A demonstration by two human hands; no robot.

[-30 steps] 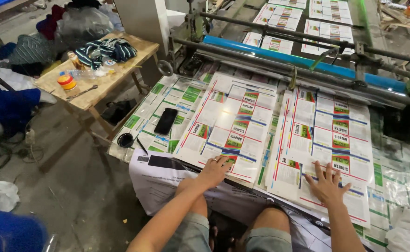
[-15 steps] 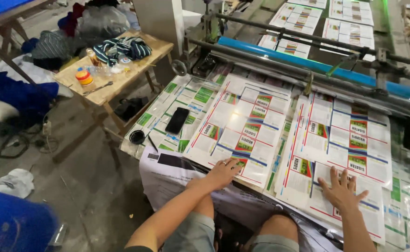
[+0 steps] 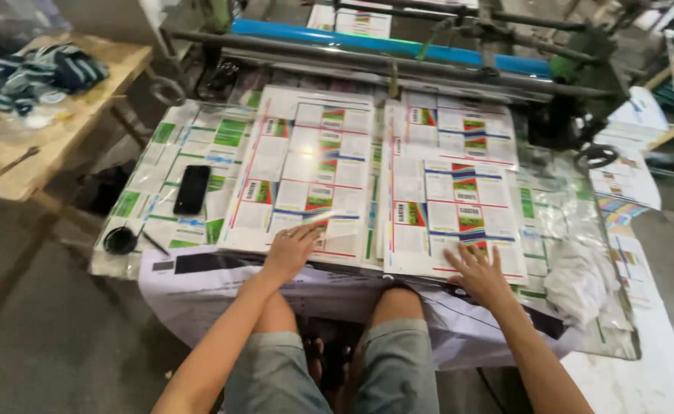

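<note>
Glossy white plastic printed sheets in two stacks, left stack point(image 3: 306, 172) and right stack point(image 3: 452, 192), lie side by side on the work table point(image 3: 160, 264) | left hand point(image 3: 291, 249) flat, palm down on left stack's near edge, gripping nothing | right hand point(image 3: 478, 272) fingers spread, pressing right stack's near edge, gripping nothing | black phone point(image 3: 192, 189) lies left of the stacks | blue roller point(image 3: 337, 37) behind

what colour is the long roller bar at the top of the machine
Bright blue. The long roller bar spans the machine behind the printed sheets, seen in the head view.
</note>
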